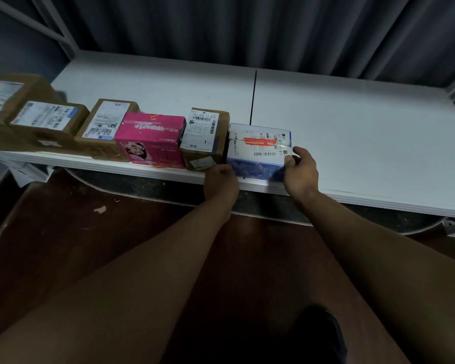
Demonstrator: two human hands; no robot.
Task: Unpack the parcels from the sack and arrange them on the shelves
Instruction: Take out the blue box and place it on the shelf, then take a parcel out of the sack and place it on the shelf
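Observation:
A white and blue parcel (258, 151) with a red sticker and a barcode stands at the front edge of the white shelf (352, 132). My right hand (301, 170) grips its right side, thumb on top. My left hand (221, 182) is curled against its lower left corner at the shelf edge. To its left runs a row of parcels: a brown box with a white label (205, 137), a pink box (151, 139), another brown box (105, 124), and two more brown boxes (46, 122) at the far left. No sack is in view.
The shelf's right half, past a dark seam (252, 98), is bare white board. A grey curtain (247, 30) hangs behind it. Metal shelf posts (61, 24) rise at the back left. Below lies dark reddish floor (63, 232), with a black shoe (318, 334) near the bottom.

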